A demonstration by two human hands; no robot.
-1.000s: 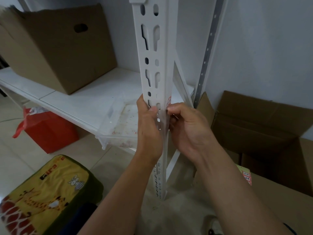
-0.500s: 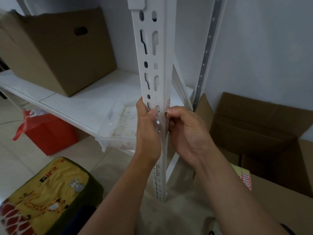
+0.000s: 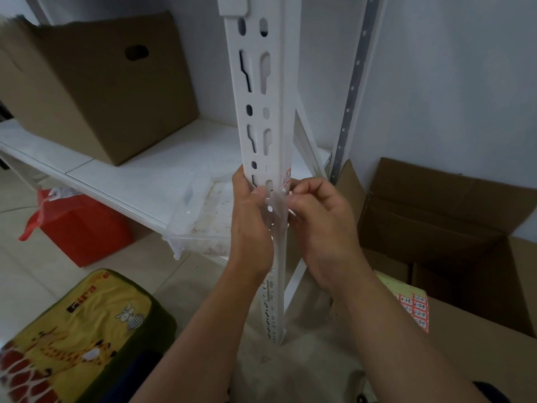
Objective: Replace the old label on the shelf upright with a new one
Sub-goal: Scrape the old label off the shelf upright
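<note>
The white slotted shelf upright [image 3: 260, 91] stands in the centre of the head view. A small label [image 3: 287, 177] with red print sticks on its right side face, just above my fingers. A strip of clear film [image 3: 274, 203] lies over the upright's front corner below it. My left hand [image 3: 251, 228] grips the upright from the left, thumb on the film. From the right, my right hand [image 3: 319, 225] pinches the film's edge at the corner with thumb and forefinger. A sheet of red-printed labels [image 3: 414, 311] lies on a box at lower right.
A brown cardboard box [image 3: 96, 85] and a clear plastic tray [image 3: 200, 216] sit on the white shelf [image 3: 139, 175]. Open cardboard boxes [image 3: 453, 228] crowd the right. A red bag [image 3: 84, 231] and a yellow giraffe-print cushion [image 3: 75, 341] are on the floor at left.
Both hands stay at the same spot on the upright. The clear film between my thumbs shows a little more now. The view has shifted slightly.
</note>
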